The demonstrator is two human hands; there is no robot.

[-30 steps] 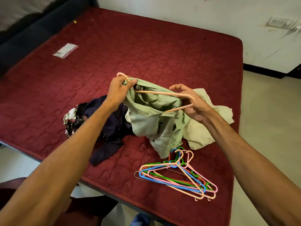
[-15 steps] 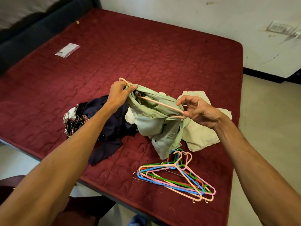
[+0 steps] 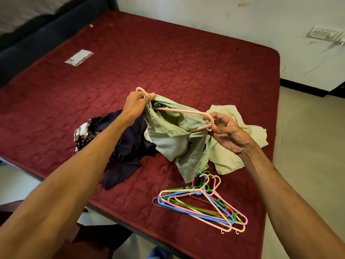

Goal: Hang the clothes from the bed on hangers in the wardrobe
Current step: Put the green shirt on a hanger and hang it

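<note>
Fingers (image 3: 148, 96) of left hand (image 3: 135, 103) and right hand (image 3: 226, 132) grip one peach hanger (image 3: 186, 111) inside one green shirt (image 3: 173, 139); three other garments (image 3: 127, 146) lie on the bed (image 3: 186, 62).

Matt cloth shirt (image 3: 173, 139), smooth plastic hanger (image 3: 188, 111), quilted mattress (image 3: 168, 58)

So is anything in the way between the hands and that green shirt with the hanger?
Nothing visible. The left hand grips the shirt at its collar along with the hanger by its hook, and the right hand pinches the hanger's bare far end. The wardrobe is out of view, so that path cannot be judged.
</note>
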